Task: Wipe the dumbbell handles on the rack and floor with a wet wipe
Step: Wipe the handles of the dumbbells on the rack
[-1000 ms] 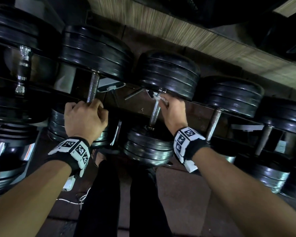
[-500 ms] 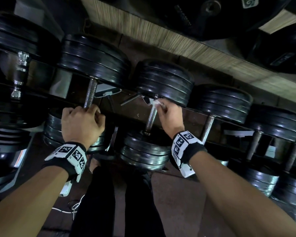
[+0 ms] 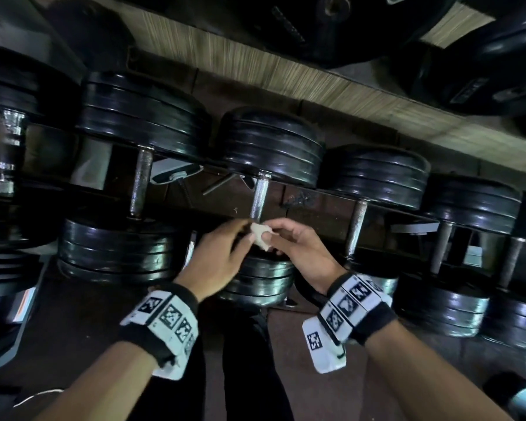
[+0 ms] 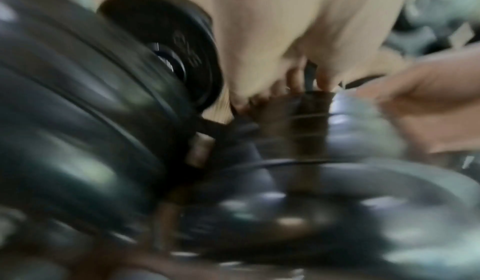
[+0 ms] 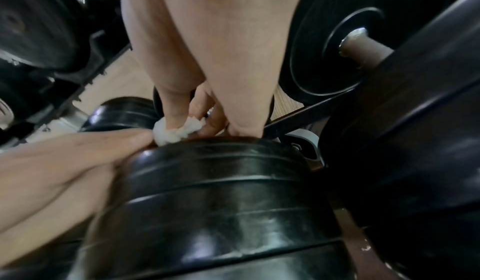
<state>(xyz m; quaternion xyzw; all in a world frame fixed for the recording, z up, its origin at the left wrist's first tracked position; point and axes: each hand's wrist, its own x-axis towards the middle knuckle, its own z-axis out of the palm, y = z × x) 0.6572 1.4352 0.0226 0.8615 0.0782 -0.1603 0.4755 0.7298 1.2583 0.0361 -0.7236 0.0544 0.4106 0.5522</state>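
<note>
A small crumpled white wet wipe is held between my two hands, just below the knurled steel handle of the middle dumbbell on the rack. My right hand pinches the wet wipe between thumb and fingers. My left hand reaches in from the left, and its fingertips close on the wipe's left edge. Both hands hover over that dumbbell's near black plates. The neighbouring dumbbell's handle on the left stands bare. The left wrist view is blurred and does not show the wipe.
Black plate dumbbells fill the rack in a row, with more handles to the right. A wooden strip runs behind them, under large black weight plates. My dark trouser legs stand over the reddish floor.
My left hand let go of the left dumbbell's handle and moved right to the wipe. My right hand came down off the middle handle with the wipe, and the two hands now meet.
</note>
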